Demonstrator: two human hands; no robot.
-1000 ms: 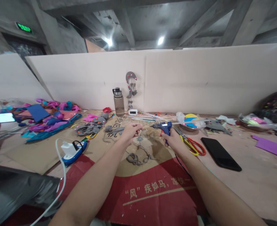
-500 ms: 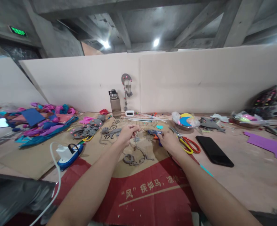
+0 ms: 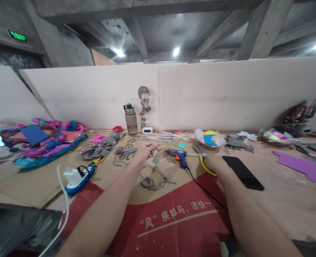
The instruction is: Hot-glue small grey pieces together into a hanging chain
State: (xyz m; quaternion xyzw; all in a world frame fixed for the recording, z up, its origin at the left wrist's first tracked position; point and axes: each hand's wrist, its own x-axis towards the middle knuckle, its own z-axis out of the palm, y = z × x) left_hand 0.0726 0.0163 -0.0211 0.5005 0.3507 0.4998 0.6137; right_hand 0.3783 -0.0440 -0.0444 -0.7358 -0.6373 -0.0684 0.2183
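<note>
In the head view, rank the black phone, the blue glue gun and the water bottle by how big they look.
1. black phone, though it lies nearer the camera.
2. water bottle and blue glue gun look roughly alike; the bottle stands farther back, so no ranking between them.

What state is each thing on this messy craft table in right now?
Left hand: pinching grey cord.
Right hand: on the scissors, grip unclear.
Glue gun: lying on the cardboard, unheld.
Phone: screen dark, flat.
Water bottle: upright, capped.

one glue gun, one water bottle, one phone, one pair of scissors
</note>
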